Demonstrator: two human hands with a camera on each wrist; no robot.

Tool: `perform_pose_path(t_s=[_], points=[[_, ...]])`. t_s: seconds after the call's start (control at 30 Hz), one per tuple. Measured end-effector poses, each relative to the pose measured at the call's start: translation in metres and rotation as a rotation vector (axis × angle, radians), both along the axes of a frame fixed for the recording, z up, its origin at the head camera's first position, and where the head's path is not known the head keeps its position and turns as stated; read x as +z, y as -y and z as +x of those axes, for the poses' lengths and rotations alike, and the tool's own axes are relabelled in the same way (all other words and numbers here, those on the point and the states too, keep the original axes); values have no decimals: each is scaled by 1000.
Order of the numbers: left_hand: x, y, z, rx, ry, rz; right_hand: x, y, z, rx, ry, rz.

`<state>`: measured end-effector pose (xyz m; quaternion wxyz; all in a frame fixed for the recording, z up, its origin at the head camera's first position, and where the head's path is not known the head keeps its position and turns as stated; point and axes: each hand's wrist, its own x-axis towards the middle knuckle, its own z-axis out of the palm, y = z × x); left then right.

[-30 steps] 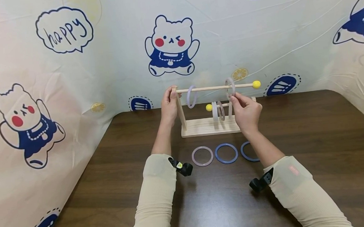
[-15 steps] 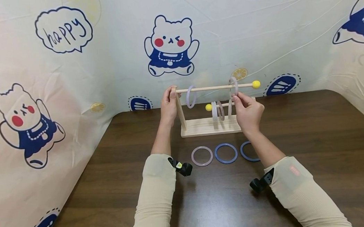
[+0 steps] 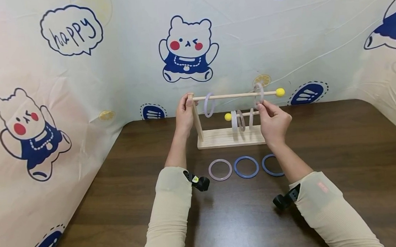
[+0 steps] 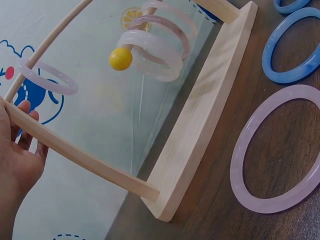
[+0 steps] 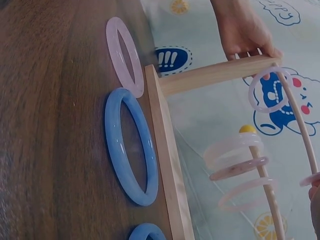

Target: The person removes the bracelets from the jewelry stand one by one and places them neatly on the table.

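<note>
My left hand [image 3: 184,115] grips the top of the left post of a wooden bangle stand [image 3: 229,138]. With thumb and fingertips, my right hand [image 3: 275,123] pinches a pale translucent bangle [image 3: 261,90], which encircles the upper rod near its yellow end ball [image 3: 280,92]. A lavender bangle [image 3: 205,108] hangs on the same rod near the left post. Around the lower rod hang whitish bangles [image 4: 150,50] close to its yellow ball [image 4: 120,59], a brownish-pink bangle [image 4: 184,42] and a paler one. The stand's right post is hidden behind my right hand in the head view.
Along the front of the stand, a pink bangle [image 3: 210,170] and two blue bangles lie flat in a row on the dark wooden table [image 3: 121,203]. My right forearm partly covers the rightmost blue bangle [image 3: 263,165]. A printed cloth [image 3: 130,67] hangs behind the table.
My right hand has slid the pale bangle rightward along the upper rod, closer to the yellow ball. My left hand stays on the post.
</note>
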<state>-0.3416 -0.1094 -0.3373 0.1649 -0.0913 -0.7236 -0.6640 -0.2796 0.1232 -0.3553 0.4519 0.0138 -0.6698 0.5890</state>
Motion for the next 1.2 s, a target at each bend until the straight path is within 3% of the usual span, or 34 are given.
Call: perform_pose_path(t_s=[0.23, 0.47, 0.53, 0.67, 0.8, 0.97, 1.2], points=[[3, -4, 0, 6, 9, 10, 2, -4, 0, -23, -3, -17], [6, -5, 2, -17, -13, 4, 26, 4, 26, -35, 19, -31], [11, -6, 7, -28, 2, 8, 26, 4, 28, -38, 23, -34], [20, -7, 17, -35, 31, 13, 25, 2, 26, -44, 35, -33], [25, -8, 23, -32, 36, -2, 14, -5, 14, -45, 30, -34], [23, -5, 23, -22, 36, -6, 1, -14, 1, -49, 33, -13], [4, 1, 4, -22, 9, 16, 0, -17, 2, -42, 37, -16]])
